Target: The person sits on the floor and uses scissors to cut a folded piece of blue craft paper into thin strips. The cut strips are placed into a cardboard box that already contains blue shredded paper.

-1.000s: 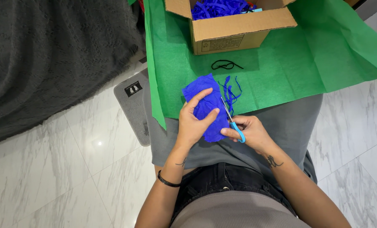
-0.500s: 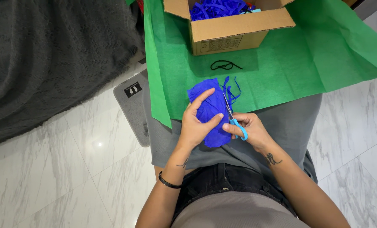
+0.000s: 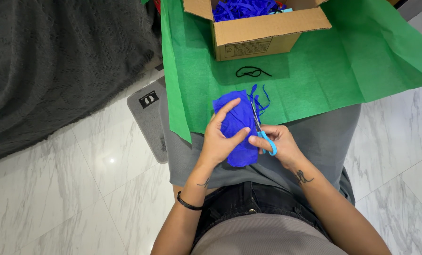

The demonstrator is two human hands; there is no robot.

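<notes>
My left hand grips a folded wad of blue tissue paper from the left, fingers spread over its top. My right hand holds small scissors with light blue handles, and their blades run up along the paper's right edge. Thin cut blue strips hang from that edge onto the green paper sheet beneath.
An open cardboard box holding blue paper shreds stands at the far edge of the green sheet. A black cord loop lies in front of it. A grey cloth covers the surface under my hands. A dark grey blanket lies left on the marble floor.
The blue paper has shifted a little to the right and upward in my left hand. The scissors have moved further up along its right edge.
</notes>
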